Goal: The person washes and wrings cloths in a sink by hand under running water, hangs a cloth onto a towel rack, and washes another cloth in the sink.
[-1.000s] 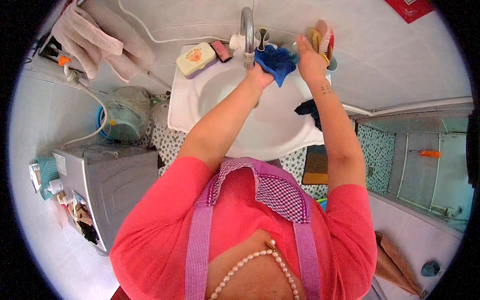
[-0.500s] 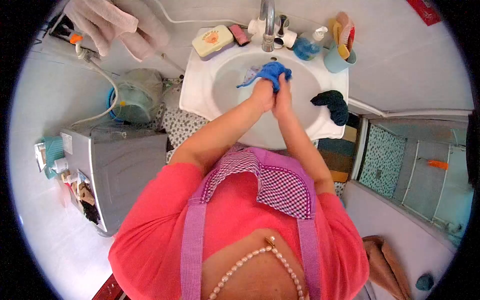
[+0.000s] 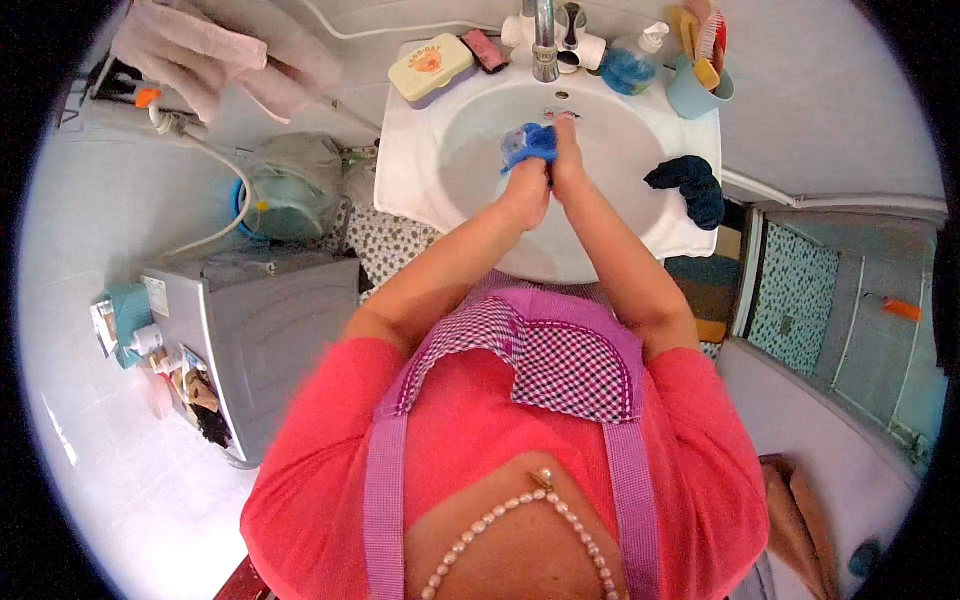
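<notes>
A wet-looking blue cloth is bunched up over the basin of the white sink. My left hand is closed around its lower part. Pressed against its right side is my right hand, closed on it with the fingers pointing toward the tap. The two hands are close together, and the cloth between them is partly hidden. Pale water or suds seem to lie in the basin below. On the sink's right rim lies a crumpled dark sock, apart from both hands.
The tap rises behind the basin. Along the back rim stand a soap box, a pink sponge, a blue soap bottle and a cup with brushes. A grey appliance stands at left, below hanging towels.
The blue cloth is bunched smaller and sits further left of my right hand, whose fingers now point more toward the tap. The whole view has shifted slightly.
</notes>
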{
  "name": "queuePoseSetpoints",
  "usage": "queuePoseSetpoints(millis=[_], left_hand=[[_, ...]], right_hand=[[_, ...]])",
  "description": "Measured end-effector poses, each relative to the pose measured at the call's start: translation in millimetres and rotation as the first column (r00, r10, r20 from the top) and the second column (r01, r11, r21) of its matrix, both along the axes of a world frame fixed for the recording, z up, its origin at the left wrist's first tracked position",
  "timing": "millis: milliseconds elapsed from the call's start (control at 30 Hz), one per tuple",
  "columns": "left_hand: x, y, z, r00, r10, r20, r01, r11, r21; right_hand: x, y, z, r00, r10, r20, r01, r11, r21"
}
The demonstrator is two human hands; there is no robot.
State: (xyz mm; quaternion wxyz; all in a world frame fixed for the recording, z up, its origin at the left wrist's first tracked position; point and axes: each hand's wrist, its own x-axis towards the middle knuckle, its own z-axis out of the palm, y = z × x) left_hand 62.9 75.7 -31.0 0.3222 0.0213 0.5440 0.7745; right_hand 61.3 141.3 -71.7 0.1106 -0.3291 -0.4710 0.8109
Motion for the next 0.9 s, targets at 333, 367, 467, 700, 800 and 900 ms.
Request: queuePoseSetpoints(millis=[333,367,467,700,800,900], left_hand=[[-16,-5,-7,0.905,-0.231,0.356,0.121,0.944,0.307],[-19,-9,-6,0.877,-0.321,0.359,0.158,0.896,0.415],[-29,-24,-18,0.811,-0.342,0.475,0.078,0.867,0.491],[-22,-30,-4,0.623,-0.515,0.589,0.073,0.787,0.612],[-40,-17,-17,0.742,-0.512,0.432,0.136,0.747,0.651],[-18,-22,-15,0.951,-0.3,0.07,0.26,0.904,0.34]], right_hand=[[4,8,26,0.965,-0.259,-0.04,0.222,0.89,-0.398],[9,10,28,0.962,-0.272,-0.002,0.25,0.888,-0.386],[21,27,6,0.967,-0.23,0.108,0.235,0.971,-0.041],[22,8,52,0.981,0.193,0.013,-0.058,0.228,0.972],[40,-29,73,0.93,0.324,0.175,-0.218,0.1,0.971],[23,-10,60,0.986,0.098,0.133,-0.162,0.411,0.897]])
